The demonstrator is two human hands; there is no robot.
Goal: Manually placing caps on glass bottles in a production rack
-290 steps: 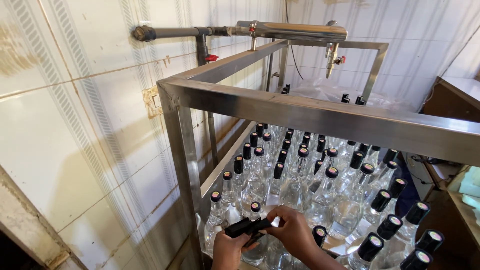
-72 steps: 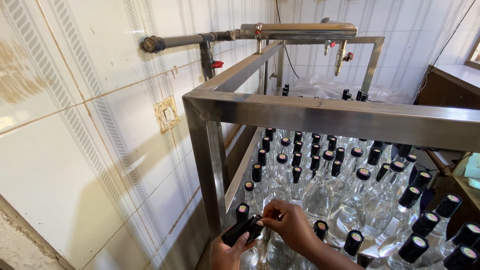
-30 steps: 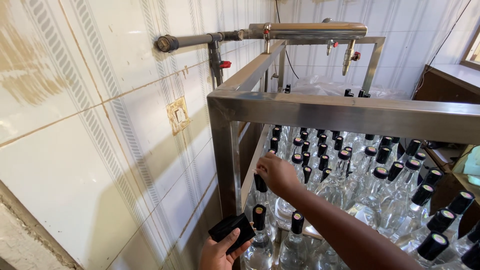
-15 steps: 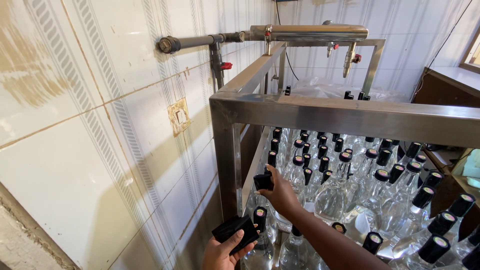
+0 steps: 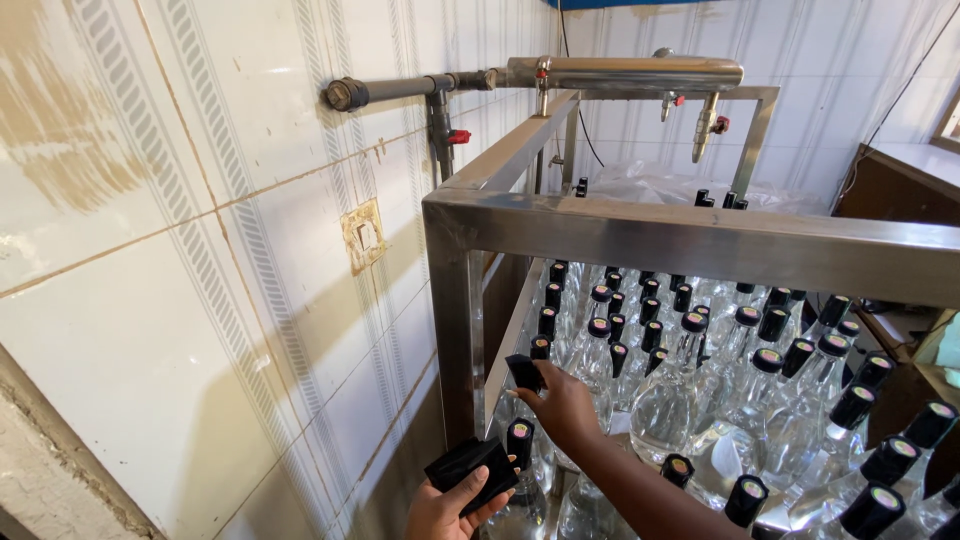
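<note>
My left hand [image 5: 447,503] is at the bottom edge and holds a small stack of black bottle caps [image 5: 473,470]. My right hand [image 5: 566,404] reaches forward into the steel frame and grips a black cap [image 5: 524,372] on top of a clear glass bottle at the near left of the rack. Many clear glass bottles with black caps [image 5: 690,345] stand packed together inside the frame. One capped bottle [image 5: 520,442] stands just below my right hand, beside the caps in my left.
A stainless steel frame [image 5: 700,235] surrounds the bottles, its post [image 5: 455,330] close to my hands. A white tiled wall [image 5: 200,250] runs along the left. A steel pipe with taps [image 5: 620,72] crosses above. A wooden cabinet [image 5: 900,185] stands at the right.
My right hand drew back from the farther bottles toward the near left corner and now presses a cap on a bottle there. My left hand stays low with the caps.
</note>
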